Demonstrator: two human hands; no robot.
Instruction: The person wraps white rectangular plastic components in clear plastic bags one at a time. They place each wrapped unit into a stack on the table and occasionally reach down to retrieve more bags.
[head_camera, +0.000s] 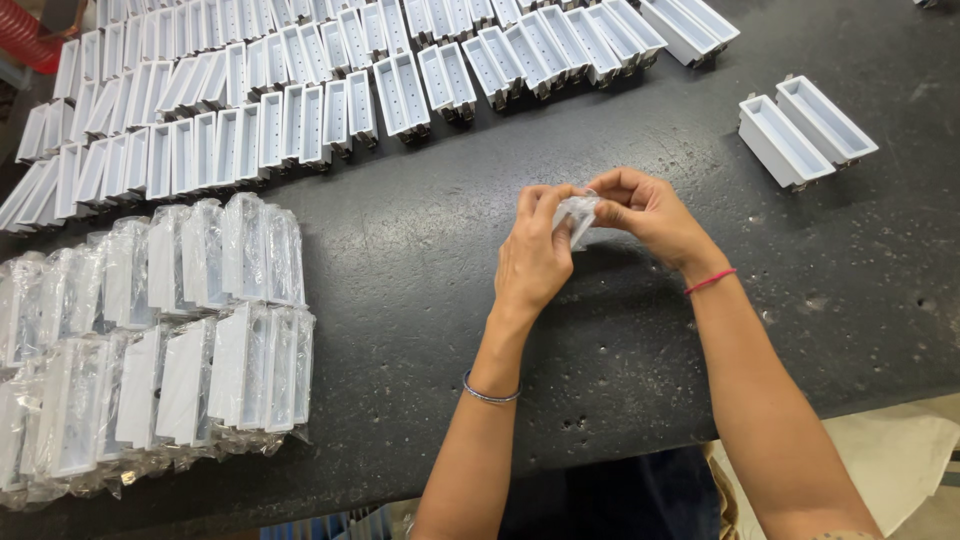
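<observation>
Hands, left (533, 255) and right (648, 213), pinch clear bag (578, 214); white trays (806, 133) beside, wrapped stacks (160, 340) left.

Bright, even light; sharp focus.

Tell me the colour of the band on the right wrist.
Pinkish-red thread band, clearest in the head view.

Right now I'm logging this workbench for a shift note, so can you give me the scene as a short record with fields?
Surface: dark speckled worktable
Left hand: pinching a small clear plastic bag
Right hand: gripping the same bag from the other side
Wrists: thin metal bangle on left, red thread band on right
Far rows: open white rectangular plastic housings
Left stack: white housings wrapped in clear plastic
Apart, upper right: two unwrapped white housings
</observation>
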